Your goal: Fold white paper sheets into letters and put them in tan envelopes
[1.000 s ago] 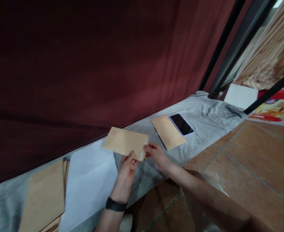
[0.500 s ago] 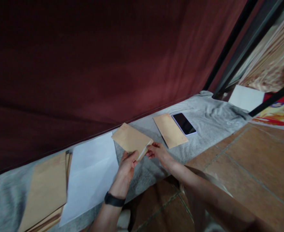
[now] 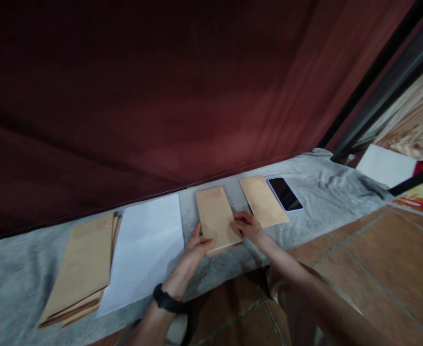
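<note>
A brown paper envelope [image 3: 216, 211] lies between my hands on the grey cloth, its lower end toward me. A thin white strip shows along that end, perhaps paper inside. My left hand [image 3: 197, 244] grips the lower left edge, thumb on top and a finger along the side. My right hand [image 3: 249, 227] has its fingers bent and closed at the right edge of the same envelope; the fingertips are partly hidden. To the right, a second brown envelope [image 3: 263, 199] lies flat beside a phone [image 3: 285, 193] with a dark screen and a pale purple case.
White paper sheets [image 3: 148, 245] lie left of my hands, beside a stack of larger-looking brown envelopes [image 3: 83, 264]. Behind the grey cloth [image 3: 326, 192] hangs a dark red curtain [image 3: 197, 96]. Dark metal bars [image 3: 377, 72] stand at right, above a tiled floor [image 3: 387, 259].
The envelope in my hands has turned from slanted to nearly upright in view and come down onto the cloth. My right hand has shifted from its open end to its right edge.
</note>
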`<action>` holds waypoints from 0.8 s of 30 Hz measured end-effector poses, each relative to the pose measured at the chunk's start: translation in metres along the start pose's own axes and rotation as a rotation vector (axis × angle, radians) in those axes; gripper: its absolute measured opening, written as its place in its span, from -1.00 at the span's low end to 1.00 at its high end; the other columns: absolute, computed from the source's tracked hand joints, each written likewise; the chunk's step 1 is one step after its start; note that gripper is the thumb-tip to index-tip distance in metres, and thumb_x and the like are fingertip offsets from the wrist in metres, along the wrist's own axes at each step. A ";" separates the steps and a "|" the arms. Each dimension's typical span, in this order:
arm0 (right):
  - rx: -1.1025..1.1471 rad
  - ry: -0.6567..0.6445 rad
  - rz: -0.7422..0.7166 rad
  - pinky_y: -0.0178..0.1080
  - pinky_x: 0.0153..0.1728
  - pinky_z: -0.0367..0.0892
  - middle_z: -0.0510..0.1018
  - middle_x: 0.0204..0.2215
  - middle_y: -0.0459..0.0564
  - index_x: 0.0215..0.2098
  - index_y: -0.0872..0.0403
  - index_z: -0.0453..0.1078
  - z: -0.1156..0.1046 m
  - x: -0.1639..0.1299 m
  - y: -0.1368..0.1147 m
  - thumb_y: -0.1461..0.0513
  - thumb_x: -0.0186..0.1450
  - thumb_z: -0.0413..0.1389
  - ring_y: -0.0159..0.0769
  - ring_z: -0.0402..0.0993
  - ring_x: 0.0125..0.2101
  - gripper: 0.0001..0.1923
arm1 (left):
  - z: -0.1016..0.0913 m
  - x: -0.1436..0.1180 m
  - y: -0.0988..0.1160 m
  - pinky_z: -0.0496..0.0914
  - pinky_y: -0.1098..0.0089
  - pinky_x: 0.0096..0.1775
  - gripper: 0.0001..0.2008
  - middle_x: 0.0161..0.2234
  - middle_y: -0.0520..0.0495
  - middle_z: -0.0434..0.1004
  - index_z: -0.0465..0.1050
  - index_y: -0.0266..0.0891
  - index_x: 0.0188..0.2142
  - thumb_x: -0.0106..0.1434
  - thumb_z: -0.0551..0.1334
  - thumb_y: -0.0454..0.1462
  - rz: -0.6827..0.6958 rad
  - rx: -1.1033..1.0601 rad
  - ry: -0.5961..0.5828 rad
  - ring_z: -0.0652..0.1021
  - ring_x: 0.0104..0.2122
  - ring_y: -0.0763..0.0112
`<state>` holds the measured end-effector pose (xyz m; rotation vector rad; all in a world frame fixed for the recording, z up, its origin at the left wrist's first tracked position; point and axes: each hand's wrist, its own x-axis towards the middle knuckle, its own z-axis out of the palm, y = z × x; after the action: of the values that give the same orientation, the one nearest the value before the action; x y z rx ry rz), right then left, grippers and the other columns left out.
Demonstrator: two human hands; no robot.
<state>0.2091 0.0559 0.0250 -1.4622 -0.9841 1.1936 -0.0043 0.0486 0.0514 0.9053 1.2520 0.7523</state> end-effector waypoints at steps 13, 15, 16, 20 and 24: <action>-1.050 -0.135 -0.730 0.05 0.33 0.05 0.15 0.38 0.16 0.38 0.12 0.12 0.034 -0.027 0.019 0.16 0.45 -0.01 -0.08 0.04 0.36 -0.44 | -0.009 0.002 -0.013 0.47 0.23 -0.13 -0.41 -0.10 -0.22 0.56 0.22 -0.23 0.30 0.27 0.18 -0.32 0.394 1.050 0.275 0.59 -0.15 0.16; -1.108 -0.126 -0.739 0.03 0.34 0.02 0.11 0.39 0.14 0.40 0.11 0.08 0.037 -0.027 0.023 0.14 0.47 -0.02 -0.09 0.03 0.37 -0.42 | -0.003 0.005 -0.008 0.42 0.11 0.05 -0.51 0.09 -0.31 0.46 0.27 -0.27 0.26 0.35 0.10 -0.29 0.587 1.178 0.361 0.51 0.06 0.08; -1.128 -0.128 -0.743 0.02 0.34 0.01 0.10 0.39 0.13 0.40 0.11 0.09 0.037 -0.027 0.024 0.13 0.47 -0.02 -0.10 0.03 0.37 -0.43 | 0.001 0.009 -0.006 0.37 0.08 0.13 -0.53 0.17 -0.32 0.39 0.26 -0.28 0.26 0.38 0.07 -0.28 0.681 1.202 0.363 0.43 0.16 0.07; -1.156 -0.149 -0.757 0.01 0.34 0.02 0.13 0.38 0.17 0.36 0.15 0.17 0.036 -0.024 0.027 0.14 0.45 0.00 -0.11 0.05 0.36 -0.45 | 0.020 0.033 -0.003 0.10 0.06 0.33 -0.49 0.38 -0.22 0.12 0.10 -0.26 0.35 0.45 -0.05 -0.22 0.860 1.246 0.226 0.13 0.37 0.16; -1.119 -0.146 -0.767 0.02 0.34 0.04 0.32 0.28 0.22 0.29 0.19 0.27 0.035 -0.022 0.029 0.12 0.45 0.01 -0.11 0.15 0.32 -0.48 | 0.026 0.072 0.003 -0.01 0.10 0.37 -0.42 0.42 -0.19 0.03 -0.07 -0.25 0.41 0.47 -0.11 -0.14 0.839 1.312 0.085 0.04 0.40 0.22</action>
<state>0.1708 0.0355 -0.0009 -1.5013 -2.2573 0.1121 0.0339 0.1085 0.0228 2.5872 1.3818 0.5133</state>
